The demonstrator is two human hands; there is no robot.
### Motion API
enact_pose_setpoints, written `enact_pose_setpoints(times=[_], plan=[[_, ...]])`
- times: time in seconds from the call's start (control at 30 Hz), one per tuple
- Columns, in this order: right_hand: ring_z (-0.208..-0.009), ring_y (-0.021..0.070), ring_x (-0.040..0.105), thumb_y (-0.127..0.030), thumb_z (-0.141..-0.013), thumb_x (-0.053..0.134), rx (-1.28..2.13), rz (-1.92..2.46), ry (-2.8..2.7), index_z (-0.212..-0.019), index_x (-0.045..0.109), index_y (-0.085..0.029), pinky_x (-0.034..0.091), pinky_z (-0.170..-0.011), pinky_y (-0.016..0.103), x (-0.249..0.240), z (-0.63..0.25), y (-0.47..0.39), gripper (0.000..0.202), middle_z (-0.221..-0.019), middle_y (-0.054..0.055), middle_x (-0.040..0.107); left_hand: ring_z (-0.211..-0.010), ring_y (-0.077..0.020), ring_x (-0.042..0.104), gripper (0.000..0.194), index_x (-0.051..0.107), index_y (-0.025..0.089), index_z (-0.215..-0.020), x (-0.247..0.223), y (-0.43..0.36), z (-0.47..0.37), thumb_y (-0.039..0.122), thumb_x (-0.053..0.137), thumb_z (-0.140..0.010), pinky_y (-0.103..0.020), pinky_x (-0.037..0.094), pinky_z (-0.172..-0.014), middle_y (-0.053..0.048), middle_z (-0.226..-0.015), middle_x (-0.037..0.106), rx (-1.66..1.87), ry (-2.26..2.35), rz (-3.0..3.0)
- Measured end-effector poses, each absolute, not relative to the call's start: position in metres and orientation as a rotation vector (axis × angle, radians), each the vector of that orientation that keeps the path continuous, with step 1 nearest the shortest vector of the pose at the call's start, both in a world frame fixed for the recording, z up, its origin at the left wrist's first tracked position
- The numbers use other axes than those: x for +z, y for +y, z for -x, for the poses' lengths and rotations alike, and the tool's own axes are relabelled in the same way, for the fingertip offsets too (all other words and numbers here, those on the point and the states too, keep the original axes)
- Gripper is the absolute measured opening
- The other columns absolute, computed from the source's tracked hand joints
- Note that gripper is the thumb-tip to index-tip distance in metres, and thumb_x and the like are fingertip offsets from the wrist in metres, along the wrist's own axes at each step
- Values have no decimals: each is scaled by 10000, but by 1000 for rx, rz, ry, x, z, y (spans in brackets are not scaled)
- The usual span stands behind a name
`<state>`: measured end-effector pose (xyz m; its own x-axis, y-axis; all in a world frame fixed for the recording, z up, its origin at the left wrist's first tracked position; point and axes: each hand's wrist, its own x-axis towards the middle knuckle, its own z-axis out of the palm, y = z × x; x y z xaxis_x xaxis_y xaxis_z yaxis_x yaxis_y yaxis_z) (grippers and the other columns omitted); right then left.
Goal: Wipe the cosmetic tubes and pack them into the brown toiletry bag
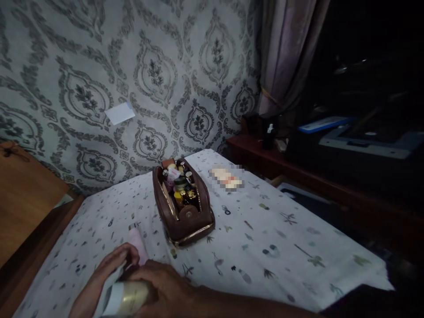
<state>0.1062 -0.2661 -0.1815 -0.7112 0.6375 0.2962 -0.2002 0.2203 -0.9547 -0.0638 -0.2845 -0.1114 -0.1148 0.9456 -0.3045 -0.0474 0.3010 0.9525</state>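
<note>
Above the near left part of the patterned cloth (285, 221), the right hand (172, 285) grasps 1 white-capped bottle (129, 298), its fingers bent around the yellowish body. The left hand (106, 276) is just beside it, fingers curled near a pink tube (137, 243); whether they grip anything, I cannot tell. The open brown bag (185, 227), full of small containers (182, 185), rests toward the far edge, left of 1 pixelated item (227, 177).

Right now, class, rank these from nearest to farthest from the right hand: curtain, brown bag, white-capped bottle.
1. White-capped bottle, in the right hand.
2. Brown bag, ahead on the patterned sheet.
3. Curtain, far back, right side.
</note>
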Motion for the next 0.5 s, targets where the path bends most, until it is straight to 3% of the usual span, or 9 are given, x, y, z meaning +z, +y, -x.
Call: enact_pose_setpoints(times=[0.1, 0.2, 0.3, 0.5], plan=[[-890, 187, 574, -396, -574, 838, 1850, 385, -1544, -1071, 696, -232, 438, -784, 267, -170, -106, -269, 542, -970, -2, 633, -769, -221, 663, 412, 681, 188, -714, -119, -286, 56, 576, 770, -607, -303, 541, -704, -41, -770, 692, 1333, 1384, -661], [-795, 142, 530, -288, -541, 833, 1976, 381, -1355, -1018, 650, -207, 416, -713, 237, -168, -102, -269, 518, -865, -35, 599, -908, -264, 696, 567, 680, 235, -971, -124, -293, 37, 715, 631, -674, -350, 571, -752, -44, -1011, 733, 1524, 1469, -476], [-795, 140, 528, -208, -558, 780, 1968, 388, -1217, -991, 607, -196, 411, -725, 239, -172, -97, -267, 467, -865, -34, 602, -958, -281, 697, 734, 587, 273, -1209, -129, -303, 14, 813, 477, -724, -362, 582, -757, -50, -1121, 725, 1542, 1589, -634], [-837, 168, 544, -149, -583, 708, 1762, 560, -1268, -1011, 634, -194, 418, -725, 249, -173, -99, -264, 436, -872, -18, 607, -1167, -263, 607, 726, 497, 289, -1360, -137, -315, -5, 701, 581, -768, -297, 519, -925, -52, -1243, 670, 1484, 1873, -979]])
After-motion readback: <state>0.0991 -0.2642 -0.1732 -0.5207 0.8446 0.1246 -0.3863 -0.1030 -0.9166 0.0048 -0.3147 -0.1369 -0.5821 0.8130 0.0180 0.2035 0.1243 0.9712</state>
